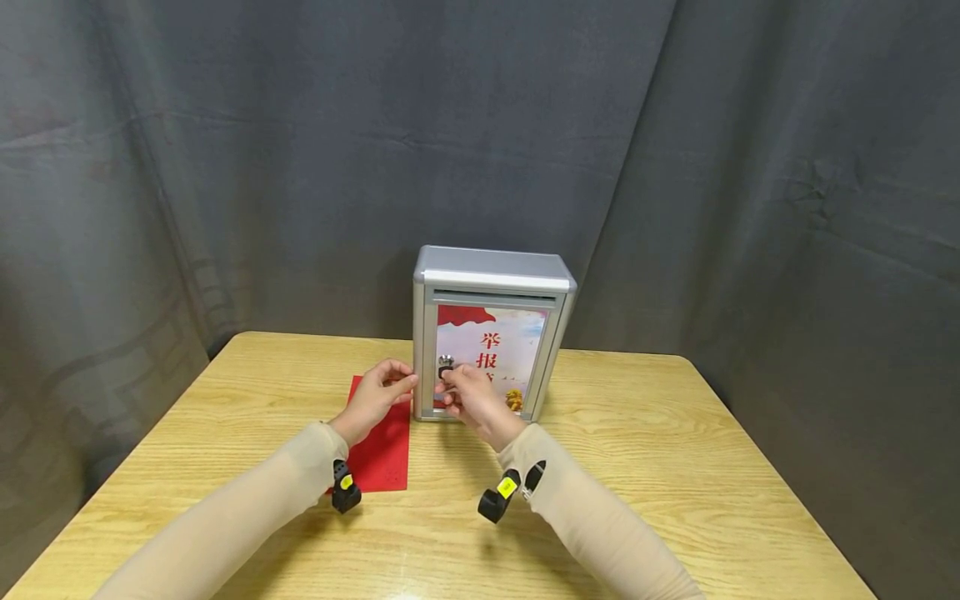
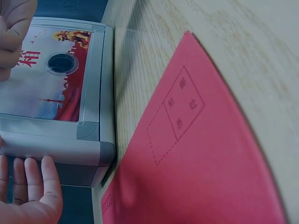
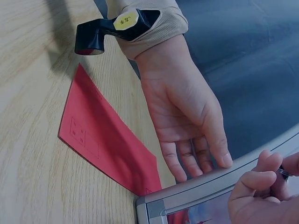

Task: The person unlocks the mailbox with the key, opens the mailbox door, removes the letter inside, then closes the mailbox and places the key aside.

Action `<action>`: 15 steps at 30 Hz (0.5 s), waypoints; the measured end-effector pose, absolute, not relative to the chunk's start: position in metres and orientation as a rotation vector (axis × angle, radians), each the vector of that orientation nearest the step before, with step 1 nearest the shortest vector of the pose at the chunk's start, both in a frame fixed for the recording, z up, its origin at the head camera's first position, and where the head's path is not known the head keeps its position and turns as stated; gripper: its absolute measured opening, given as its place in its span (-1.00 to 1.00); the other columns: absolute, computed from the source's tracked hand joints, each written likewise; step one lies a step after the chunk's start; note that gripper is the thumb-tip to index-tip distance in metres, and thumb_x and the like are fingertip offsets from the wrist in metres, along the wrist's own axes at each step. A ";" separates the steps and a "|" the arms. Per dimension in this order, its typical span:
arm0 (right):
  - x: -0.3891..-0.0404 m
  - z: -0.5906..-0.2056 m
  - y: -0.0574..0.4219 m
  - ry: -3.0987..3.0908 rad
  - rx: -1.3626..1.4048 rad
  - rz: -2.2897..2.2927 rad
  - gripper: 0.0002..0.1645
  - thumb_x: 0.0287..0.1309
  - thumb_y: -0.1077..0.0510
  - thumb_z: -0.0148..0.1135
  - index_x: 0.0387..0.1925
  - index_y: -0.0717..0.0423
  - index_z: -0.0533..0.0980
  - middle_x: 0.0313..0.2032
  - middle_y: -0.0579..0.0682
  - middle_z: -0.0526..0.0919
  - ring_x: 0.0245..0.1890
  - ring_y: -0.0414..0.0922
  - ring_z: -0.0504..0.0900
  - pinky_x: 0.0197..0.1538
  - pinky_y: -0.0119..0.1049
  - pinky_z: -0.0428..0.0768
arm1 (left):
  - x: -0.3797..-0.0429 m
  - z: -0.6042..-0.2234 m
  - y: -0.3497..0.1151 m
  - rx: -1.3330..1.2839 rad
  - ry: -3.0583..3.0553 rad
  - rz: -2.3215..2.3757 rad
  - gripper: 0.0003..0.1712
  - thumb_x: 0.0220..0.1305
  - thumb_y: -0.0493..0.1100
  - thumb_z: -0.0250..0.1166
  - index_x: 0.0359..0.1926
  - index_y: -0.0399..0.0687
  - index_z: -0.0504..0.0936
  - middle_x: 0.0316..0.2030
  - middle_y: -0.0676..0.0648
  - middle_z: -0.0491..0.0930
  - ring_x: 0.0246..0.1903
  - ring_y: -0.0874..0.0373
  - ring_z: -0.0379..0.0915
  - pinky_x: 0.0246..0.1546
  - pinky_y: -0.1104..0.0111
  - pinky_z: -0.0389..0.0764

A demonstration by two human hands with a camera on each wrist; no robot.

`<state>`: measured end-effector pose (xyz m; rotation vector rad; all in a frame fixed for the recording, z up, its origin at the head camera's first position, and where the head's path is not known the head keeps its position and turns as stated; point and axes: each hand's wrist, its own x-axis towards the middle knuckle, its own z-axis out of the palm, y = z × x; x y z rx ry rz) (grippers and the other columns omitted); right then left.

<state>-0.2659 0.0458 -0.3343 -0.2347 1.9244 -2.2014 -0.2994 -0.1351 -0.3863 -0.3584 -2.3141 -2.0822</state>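
Observation:
A silver metal letter box (image 1: 495,275) with a slot near its top and a printed front panel stands upright on the table. At the lock (image 1: 446,360) on the panel's left side, my right hand (image 1: 476,400) pinches a small black-headed key (image 1: 446,372) between thumb and finger. In the right wrist view, curled fingers (image 3: 261,179) mostly hide the key, and a bit of metal shows. My left hand (image 1: 378,396) rests against the box's left side, its fingers (image 2: 33,177) fairly straight along the edge. Beneath the left hand, a red envelope (image 1: 386,454) lies flat on the table.
The wooden table (image 1: 637,467) extends to both sides of the box. Grey curtains (image 1: 337,167) hang behind and around it. A black camera mount (image 1: 347,487) is strapped to each wrist over beige sleeves. The panel has a round window (image 2: 62,64) low down.

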 end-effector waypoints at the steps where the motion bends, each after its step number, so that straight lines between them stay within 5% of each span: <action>1: -0.266 -0.334 0.046 1.920 -0.218 -2.203 -0.78 0.39 0.29 -0.18 -0.43 0.09 0.28 -0.54 -0.11 0.48 -0.62 -0.31 0.30 -0.59 -0.54 0.24 | -0.299 -0.386 -0.135 -0.361 -2.312 -2.086 -0.63 0.37 -0.16 0.21 0.07 -0.28 0.38 -0.08 -0.16 0.44 -0.07 0.05 0.43 0.13 0.09 0.56; 15: -0.268 -0.334 0.050 1.946 -0.217 -2.128 -0.87 0.30 0.29 -0.17 -0.37 0.09 0.30 -0.56 -0.11 0.44 -0.61 -0.30 0.28 -0.59 -0.53 0.23 | -0.300 -0.387 -0.136 -0.375 -2.309 -2.089 -0.63 0.36 -0.15 0.22 0.06 -0.26 0.39 -0.08 -0.16 0.44 -0.06 0.03 0.44 0.13 0.10 0.56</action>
